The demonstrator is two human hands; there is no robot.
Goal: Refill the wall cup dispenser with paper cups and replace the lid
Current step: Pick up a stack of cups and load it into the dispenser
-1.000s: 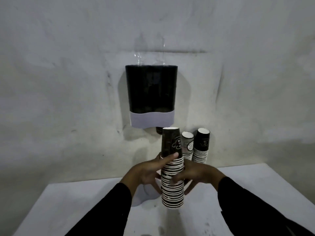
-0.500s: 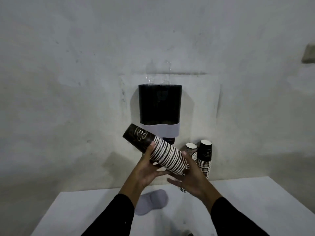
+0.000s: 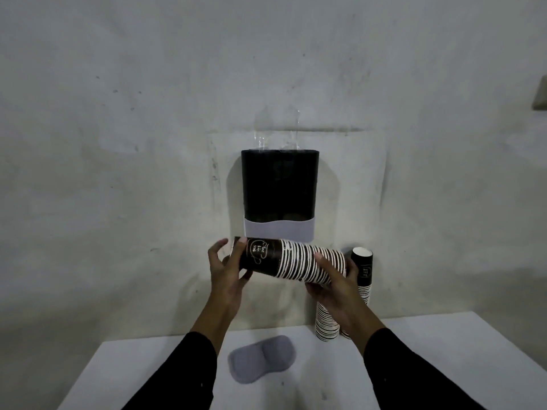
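Note:
A dark wall dispenser with a pale grey lower band hangs on the wall, its top open. Just below it I hold a stack of black paper cups almost level, base end to the left. My left hand grips the base end and my right hand holds the rim end from underneath. The grey lid lies flat on the white table. Two more cup stacks stand upright against the wall at the right, partly hidden by my right hand.
The white table's front and left edges show below my black sleeves. The pale wall fills the background. A small fixture juts from the wall at the far right edge.
The cup stack went from upright above the table to tilted, then nearly level below the dispenser. Both hands rose with it, and the view moved up and back.

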